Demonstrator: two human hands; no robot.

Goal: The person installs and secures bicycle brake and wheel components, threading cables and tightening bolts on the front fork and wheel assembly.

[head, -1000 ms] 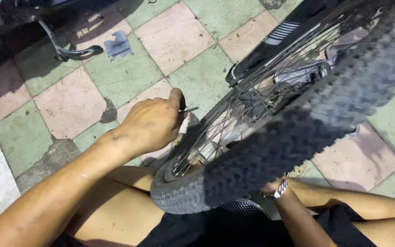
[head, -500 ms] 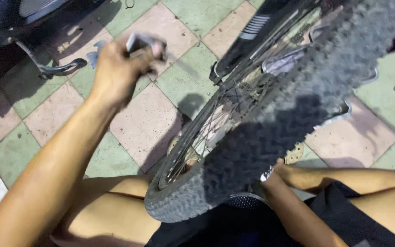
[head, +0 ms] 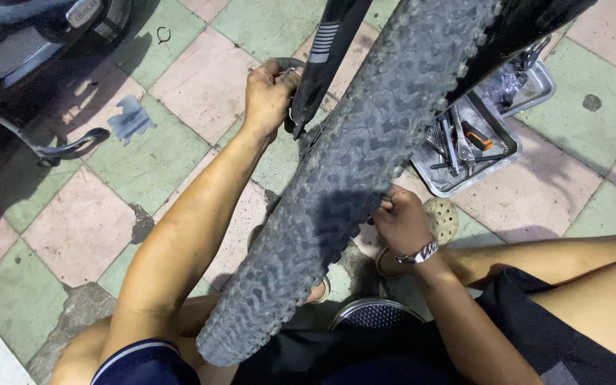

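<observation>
Our left hand (head: 269, 89) grips the black bicycle frame (head: 322, 64) near the axle; our right hand (head: 401, 224) curls behind the knobby black tyre (head: 351, 178), its grasp hidden. Wheel not yet free.

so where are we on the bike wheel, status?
Done: tools laid out in the metal tray. In hand: left hand works at the hub beside the black frame tube; right hand is at the far side of the knobby tyre. Left: wheel sits in the frame; nothing looks finished.
</observation>
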